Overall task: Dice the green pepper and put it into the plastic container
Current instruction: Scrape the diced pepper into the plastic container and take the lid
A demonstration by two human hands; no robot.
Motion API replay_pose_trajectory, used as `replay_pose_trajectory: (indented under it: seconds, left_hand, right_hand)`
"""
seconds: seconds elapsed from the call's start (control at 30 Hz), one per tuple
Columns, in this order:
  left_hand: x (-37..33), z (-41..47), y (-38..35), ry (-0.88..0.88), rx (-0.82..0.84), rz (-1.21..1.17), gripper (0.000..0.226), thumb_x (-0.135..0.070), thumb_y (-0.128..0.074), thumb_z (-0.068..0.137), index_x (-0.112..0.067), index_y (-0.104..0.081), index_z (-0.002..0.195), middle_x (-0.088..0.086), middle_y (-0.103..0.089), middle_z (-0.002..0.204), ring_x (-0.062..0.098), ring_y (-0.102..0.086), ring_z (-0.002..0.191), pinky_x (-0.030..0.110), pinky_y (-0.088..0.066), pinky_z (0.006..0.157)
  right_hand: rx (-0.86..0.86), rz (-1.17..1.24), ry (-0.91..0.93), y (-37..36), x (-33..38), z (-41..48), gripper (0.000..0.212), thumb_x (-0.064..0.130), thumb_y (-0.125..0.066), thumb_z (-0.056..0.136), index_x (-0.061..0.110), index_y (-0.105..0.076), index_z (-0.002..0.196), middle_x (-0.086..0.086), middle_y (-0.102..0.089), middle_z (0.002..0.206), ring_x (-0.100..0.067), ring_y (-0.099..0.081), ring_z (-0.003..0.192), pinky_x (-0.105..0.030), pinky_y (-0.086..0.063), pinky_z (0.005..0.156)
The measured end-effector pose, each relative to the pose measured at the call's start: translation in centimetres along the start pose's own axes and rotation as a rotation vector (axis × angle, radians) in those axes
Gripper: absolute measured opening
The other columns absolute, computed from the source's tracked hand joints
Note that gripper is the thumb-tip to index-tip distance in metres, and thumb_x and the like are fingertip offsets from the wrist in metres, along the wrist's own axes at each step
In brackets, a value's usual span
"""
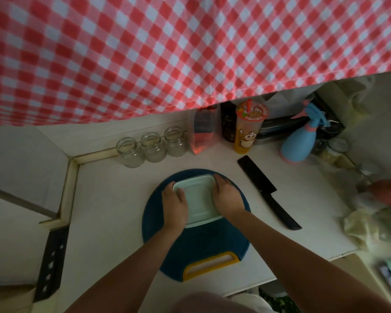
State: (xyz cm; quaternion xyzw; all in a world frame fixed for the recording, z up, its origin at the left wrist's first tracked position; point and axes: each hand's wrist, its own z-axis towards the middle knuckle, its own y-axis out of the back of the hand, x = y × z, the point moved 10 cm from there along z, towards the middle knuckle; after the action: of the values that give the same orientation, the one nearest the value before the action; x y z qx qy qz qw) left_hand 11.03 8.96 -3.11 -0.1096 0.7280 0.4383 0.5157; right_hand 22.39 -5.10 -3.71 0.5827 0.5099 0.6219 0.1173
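A pale green plastic container (199,197) with its lid on sits on a round dark blue cutting board (196,242) that has a yellow handle (210,265). My left hand (174,205) lies on the lid's left side with its fingers over the edge. My right hand (227,196) presses on the right side, fingers reaching to the far corner. A black cleaver (269,192) lies on the counter to the right of the board. No green pepper shows; the lid hides the container's inside.
Three empty glass jars (151,146) stand at the back left, then a red packet (202,134), a dark bottle (228,125), an orange drink cup (248,129) and a blue spray bottle (300,141). A red checked cloth (167,46) hangs above. Bags and jars crowd the right edge.
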Motion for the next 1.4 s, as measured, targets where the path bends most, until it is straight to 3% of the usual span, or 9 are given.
replay_pose_trajectory:
  seconds: [0.2, 0.43, 0.57, 0.83, 0.97, 1.1, 1.2, 1.3, 1.4]
  left_hand:
    - [0.2, 0.8, -0.8, 0.004, -0.015, 0.049, 0.034, -0.018, -0.037, 0.099, -0.002, -0.042, 0.129, 0.017, -0.046, 0.124, 0.03, -0.048, 0.111, 0.033, -0.041, 0.092]
    - [1.1, 1.0, -0.9, 0.037, -0.014, 0.008, 0.034, -0.019, -0.036, 0.099, -0.005, -0.045, 0.129, 0.015, -0.046, 0.122, 0.027, -0.048, 0.109, 0.028, -0.036, 0.087]
    - [1.6, 1.3, -0.9, 0.104, -0.03, -0.058, 0.033, -0.024, -0.033, 0.1, -0.003, -0.05, 0.119, 0.015, -0.049, 0.113, 0.023, -0.048, 0.098, 0.029, -0.035, 0.083]
    - [2.1, 1.3, -0.8, 0.183, -0.036, -0.095, 0.035, -0.03, -0.032, 0.1, -0.009, -0.053, 0.119, 0.014, -0.055, 0.111, 0.023, -0.052, 0.097, 0.031, -0.04, 0.082]
    - [1.1, 0.2, -0.3, 0.17, -0.037, -0.186, 0.034, -0.031, -0.033, 0.1, -0.012, -0.053, 0.12, 0.006, -0.059, 0.109, 0.021, -0.055, 0.098, 0.029, -0.04, 0.081]
    - [0.9, -1.0, -1.3, 0.329, 0.153, -0.303, 0.031, -0.046, -0.039, 0.095, -0.02, -0.052, 0.107, 0.0, -0.06, 0.099, 0.02, -0.057, 0.095, 0.035, -0.045, 0.081]
    - [1.6, -2.0, -2.3, 0.63, 0.355, -0.47, 0.067, -0.071, -0.054, 0.074, -0.013, -0.065, 0.104, 0.012, -0.07, 0.099, 0.029, -0.067, 0.092, 0.045, -0.053, 0.087]
    - [0.8, -1.9, -1.9, 0.613, 0.387, -0.476, 0.073, -0.073, -0.062, 0.065, -0.011, -0.068, 0.105, 0.013, -0.072, 0.096, 0.028, -0.069, 0.088, 0.041, -0.055, 0.08]
    - [0.4, -1.9, -0.8, 0.521, 0.281, -0.412, 0.091, -0.078, -0.064, 0.055, -0.008, -0.063, 0.113, 0.01, -0.07, 0.1, 0.024, -0.067, 0.09, 0.042, -0.054, 0.085]
  right_hand:
    - [-0.039, 0.009, -0.042, 0.5, 0.4, 1.7, 0.034, 0.027, -0.024, 0.103, 0.007, -0.05, 0.111, -0.013, -0.064, 0.098, -0.031, -0.06, 0.089, -0.036, -0.043, 0.071]
    - [-0.057, 0.19, -0.114, 0.0, -0.6, 1.7, 0.041, 0.032, -0.026, 0.103, 0.007, -0.059, 0.1, -0.008, -0.061, 0.095, -0.026, -0.058, 0.09, -0.036, -0.045, 0.081]
    - [-0.02, 0.361, -0.127, -0.3, -0.7, 1.5, 0.04, 0.032, -0.028, 0.103, 0.005, -0.057, 0.109, -0.009, -0.058, 0.106, -0.024, -0.054, 0.098, -0.032, -0.039, 0.086]
    - [-0.078, 0.275, -0.071, 0.4, -0.2, 1.3, 0.036, 0.024, -0.03, 0.103, 0.002, -0.059, 0.102, -0.013, -0.06, 0.103, -0.024, -0.055, 0.093, -0.027, -0.038, 0.079]
    - [-0.055, 0.455, -0.145, 0.8, -0.3, 0.5, 0.025, 0.029, -0.036, 0.101, 0.011, -0.051, 0.091, -0.003, -0.054, 0.087, -0.021, -0.05, 0.086, -0.03, -0.033, 0.068]
    - [0.143, 0.663, -0.29, -0.4, -0.3, -0.6, 0.06, 0.066, -0.053, 0.081, 0.014, -0.053, 0.112, 0.001, -0.061, 0.1, -0.017, -0.058, 0.093, -0.034, -0.047, 0.081]
    - [0.175, 0.726, -0.34, -0.7, -0.2, -0.9, 0.097, 0.08, -0.066, 0.051, 0.012, -0.058, 0.12, -0.004, -0.068, 0.108, -0.021, -0.066, 0.096, -0.041, -0.053, 0.09]
    - [0.201, 0.723, -0.297, 0.0, 1.4, -1.0, 0.096, 0.076, -0.063, 0.061, 0.01, -0.053, 0.13, -0.008, -0.063, 0.122, -0.022, -0.062, 0.105, -0.04, -0.049, 0.098]
    - [0.207, 0.586, -0.281, 1.8, 2.4, -0.8, 0.086, 0.072, -0.04, 0.084, 0.002, -0.048, 0.133, -0.009, -0.056, 0.121, -0.027, -0.054, 0.115, -0.032, -0.039, 0.099]
